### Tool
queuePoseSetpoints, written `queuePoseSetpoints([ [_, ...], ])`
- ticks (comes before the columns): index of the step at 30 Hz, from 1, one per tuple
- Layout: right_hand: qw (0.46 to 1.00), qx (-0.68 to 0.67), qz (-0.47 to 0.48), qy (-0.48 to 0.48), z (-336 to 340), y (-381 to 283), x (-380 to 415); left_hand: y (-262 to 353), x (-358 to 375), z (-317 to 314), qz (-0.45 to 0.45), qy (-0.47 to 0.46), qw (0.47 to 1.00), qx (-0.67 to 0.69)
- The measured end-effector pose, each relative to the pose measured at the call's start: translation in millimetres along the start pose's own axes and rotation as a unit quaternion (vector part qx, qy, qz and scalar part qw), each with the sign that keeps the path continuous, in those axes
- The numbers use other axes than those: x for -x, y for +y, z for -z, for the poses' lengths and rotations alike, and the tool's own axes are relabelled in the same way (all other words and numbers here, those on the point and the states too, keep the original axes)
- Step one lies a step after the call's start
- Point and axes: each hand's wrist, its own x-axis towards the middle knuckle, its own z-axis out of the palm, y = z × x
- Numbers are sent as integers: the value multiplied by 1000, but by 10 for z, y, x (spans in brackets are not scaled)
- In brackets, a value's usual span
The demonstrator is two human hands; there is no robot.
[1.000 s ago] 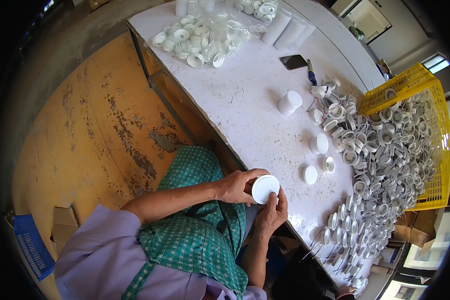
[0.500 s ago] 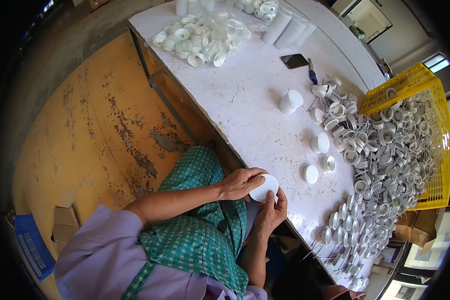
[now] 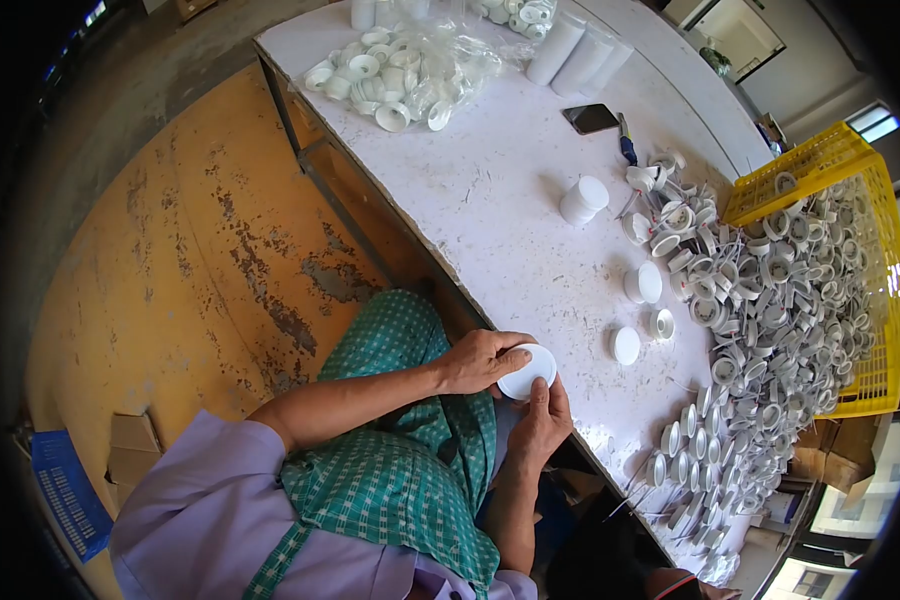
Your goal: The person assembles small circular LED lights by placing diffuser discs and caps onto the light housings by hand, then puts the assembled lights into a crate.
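Both my hands hold one round white disc point(image 3: 527, 372) just off the near edge of the white table. My left hand point(image 3: 478, 362) grips its left side, with the thumb lying on the face. At its lower right, my right hand point(image 3: 542, 420) pinches the rim, thumb on top. The undersides of the fingers are hidden. Beyond them on the table stand a white round piece point(image 3: 625, 346), a small open ring-shaped piece point(image 3: 661, 323), another white piece point(image 3: 649, 283) and a short white stack point(image 3: 590, 195).
A large heap of white ring-shaped parts point(image 3: 770, 300) spills from a yellow crate point(image 3: 875, 385) on the right. A phone point(image 3: 591, 119), a blue-handled tool point(image 3: 626, 142), bagged white cups point(image 3: 395, 85) and white rolls point(image 3: 557, 50) lie farther back. Part of another person point(image 3: 675, 583) shows at bottom.
Both hands and the disc have shifted very slightly, with the grip kept. The table and its objects appear slightly farther right in view.
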Motion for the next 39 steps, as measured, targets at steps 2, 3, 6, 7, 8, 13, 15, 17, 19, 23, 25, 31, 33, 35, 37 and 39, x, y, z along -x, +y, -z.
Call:
queuePoseSetpoints([
  [2, 1000, -9, -7, 1, -4, 5, 1, 11, 0, 16, -1, -2, 1000, 0],
  [3, 1000, -9, -7, 1, 6, 18, -3, 15, 2, 21, -1, -5, 1000, 1],
  [6, 999, -41, -8, -12, 40, 69, -12, 17, 13, 32, -14, -8, 1000, -1],
  [7, 999, -45, -9, -13, 43, 74, -8, 21, 18, 35, -13, -9, 1000, -1],
  [8, 999, -50, -10, -14, 45, 78, -3, 28, 23, 41, 0, -12, 1000, 14],
  [13, 998, -61, -11, -16, 22, 89, 16, 40, 24, 71, 25, -18, 998, 61],
  [15, 997, -68, -8, -20, -2, 79, 23, 31, 21, 87, 34, -24, 998, 49],
  [17, 998, -43, -26, -30, -44, 13, 36, 32, 30, 101, 42, -28, 997, 52],
  [19, 998, -14, -50, -29, -34, -47, 11, 42, 33, 116, 50, -32, 997, 54],
  [23, 996, 64, -62, -12, -104, -50, -40, 77, 48, 131, 58, -38, 997, 19],
  [25, 996, 66, -51, -23, -49, 81, -68, 80, 52, 132, 64, -44, 997, 2],
  [31, 997, 54, -33, -49, -73, 124, -10, -4, 75, 100, 91, -22, 995, 27],
  [33, 996, 55, -39, -56, -90, 109, 6, -29, 77, 92, 100, -13, 994, 44],
  [35, 995, 70, -43, -54, -87, 129, 2, -64, 78, 85, 112, -6, 992, 52],
  [37, 996, 65, -45, -53, -81, 169, -2, -70, 82, 85, 124, 0, 991, 59],
  [39, 996, 59, -45, -52, -76, 214, -12, -53, 80, 87, 128, 6, 990, 57],
])
